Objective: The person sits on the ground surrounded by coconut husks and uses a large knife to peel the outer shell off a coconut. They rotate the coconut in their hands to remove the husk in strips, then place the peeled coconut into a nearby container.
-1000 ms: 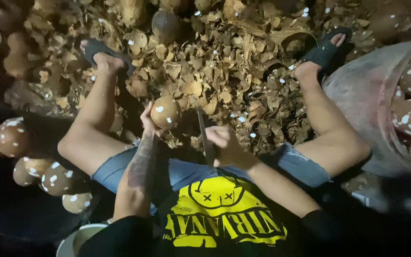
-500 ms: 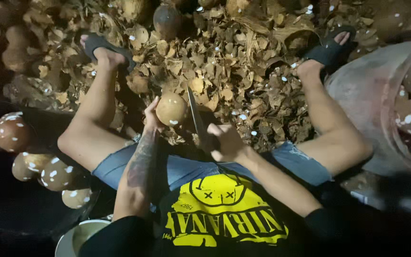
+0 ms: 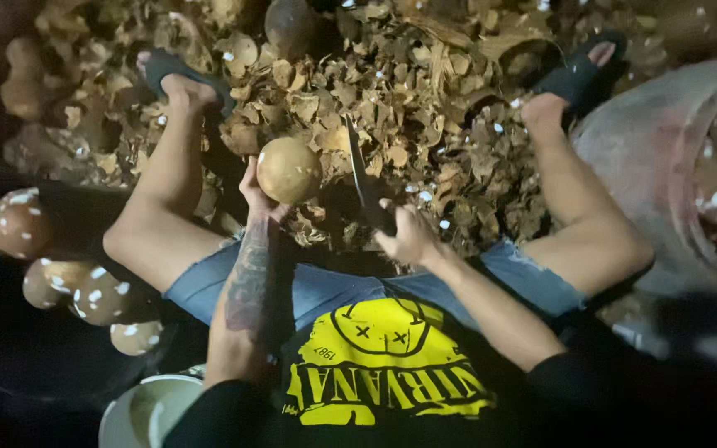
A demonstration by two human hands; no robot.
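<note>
I sit with legs spread over a pile of brown husk pieces [image 3: 425,124]. My left hand [image 3: 257,195] holds a round tan coconut [image 3: 289,170] up between my knees. My right hand [image 3: 408,234] grips the handle of a long dark knife [image 3: 358,170], its blade pointing away from me just right of the coconut, close beside it but apart.
Several speckled brown coconuts [image 3: 68,274] lie at my left by my thigh. A large grey sack [image 3: 649,158] with more coconuts stands at the right. A pale bucket [image 3: 139,411] sits at the lower left. My sandalled feet [image 3: 168,70] rest on the husks.
Both hands have risen and moved away from my body with the coconut and knife; the blade now stands raised beside the coconut.
</note>
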